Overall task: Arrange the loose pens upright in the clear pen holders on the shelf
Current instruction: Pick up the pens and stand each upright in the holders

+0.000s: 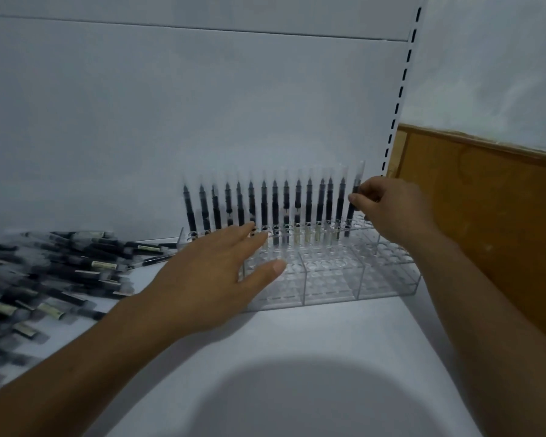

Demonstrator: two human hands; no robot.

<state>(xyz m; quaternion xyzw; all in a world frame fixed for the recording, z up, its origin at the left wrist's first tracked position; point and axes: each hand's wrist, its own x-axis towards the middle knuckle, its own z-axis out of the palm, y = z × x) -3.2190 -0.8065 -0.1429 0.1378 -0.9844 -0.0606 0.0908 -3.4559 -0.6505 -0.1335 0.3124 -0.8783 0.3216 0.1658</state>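
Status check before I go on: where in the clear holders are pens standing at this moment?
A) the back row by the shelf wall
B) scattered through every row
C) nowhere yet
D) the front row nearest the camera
A: the upright pens form a single line along the back row of the clear holders. The nearer holes in view hold nothing, and the right hand pinches the rightmost pen in that same row.

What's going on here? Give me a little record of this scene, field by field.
Left hand: open, fingers straight, over the left end of the clear pen holders
Right hand: pinches the rightmost pen of the back row
Back row: filled with upright pens; visible front holes empty
Loose pens: piled on the shelf, left of the holders
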